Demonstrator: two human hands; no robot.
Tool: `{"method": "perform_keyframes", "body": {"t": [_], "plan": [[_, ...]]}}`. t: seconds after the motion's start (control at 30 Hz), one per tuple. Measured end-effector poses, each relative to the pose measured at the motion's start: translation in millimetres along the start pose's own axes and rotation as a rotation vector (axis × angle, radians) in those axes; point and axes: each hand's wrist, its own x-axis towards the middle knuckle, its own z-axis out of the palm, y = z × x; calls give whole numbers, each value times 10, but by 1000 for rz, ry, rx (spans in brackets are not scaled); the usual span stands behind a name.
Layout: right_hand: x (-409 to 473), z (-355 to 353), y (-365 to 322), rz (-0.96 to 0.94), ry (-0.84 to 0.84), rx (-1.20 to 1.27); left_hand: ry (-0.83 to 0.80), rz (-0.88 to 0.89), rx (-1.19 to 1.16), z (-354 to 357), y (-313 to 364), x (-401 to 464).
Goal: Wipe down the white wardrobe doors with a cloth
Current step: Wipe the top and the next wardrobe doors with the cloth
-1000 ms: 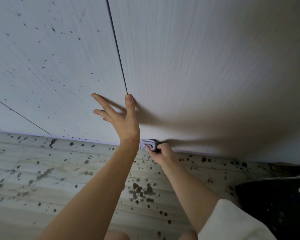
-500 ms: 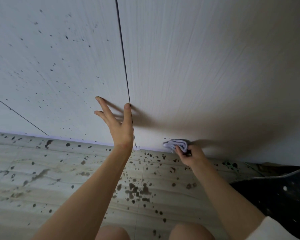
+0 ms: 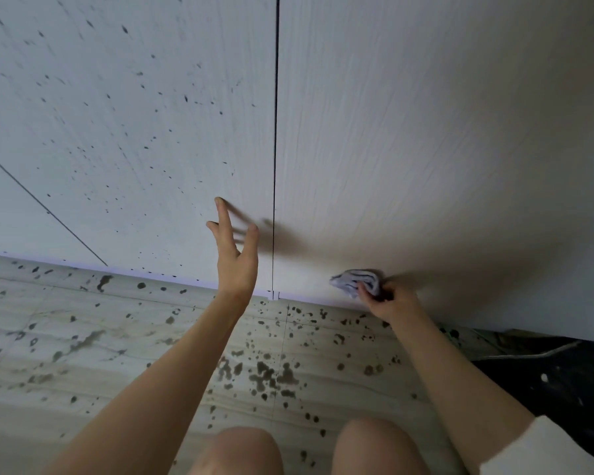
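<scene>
Single head-worn wide-angle view, facing forward and down, close to the wardrobe doors [image 3: 408, 132] near their bottom edge. Doors fill the upper frame; spotted floor [image 3: 83, 354] fills the lower part. Knees [image 3: 240, 447] at bottom edge. No second view.

Open door [image 3: 426, 149] face above and right of cloth [image 3: 357, 282]. Blocked below by floor [image 3: 117, 354], left by left hand [image 3: 235, 265].
</scene>
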Motion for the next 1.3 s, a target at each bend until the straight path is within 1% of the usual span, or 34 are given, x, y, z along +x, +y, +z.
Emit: {"method": "perform_keyframes", "body": {"t": [0.07, 0.17, 0.27, 0.4, 0.47, 0.63, 0.73, 0.87, 1.0, 1.1, 1.17, 1.3], "plan": [[-30, -124, -89, -84, 15, 17, -9, 2, 2, -32, 7, -12], [-8, -106, 0, -118, 24, -14, -8, 50, 107, -136, -3, -28], [-59, 108, 310, -96, 25, -69, -21, 129, 271, -307, -10, -24], [-256, 489, 798, -27, -66, -93, 6, 118, 369, -495, 67, 54], [-340, 650, 889, 26, -112, -104, 6, 122, 393, -560, 122, 116], [-507, 656, 697, 73, -183, -70, -22, 73, 377, -530, 194, 117], [-625, 649, 550, 90, -205, -99, -30, 37, 354, -488, 213, 108], [-972, 883, 545, 94, -248, -115, -22, 7, 347, -441, 342, 79], [-1233, 1136, 629, 140, -298, -75, -9, 30, 397, -461, 490, 58], [-1415, 1193, 457, 159, -308, -37, -4, 48, 418, -487, 618, 40], [-1575, 1230, 306, 149, -321, -55, -1, 61, 412, -478, 703, 27], [-1938, 1322, 97, 125, -404, -54, 14, 84, 402, -414, 845, -35]]}}
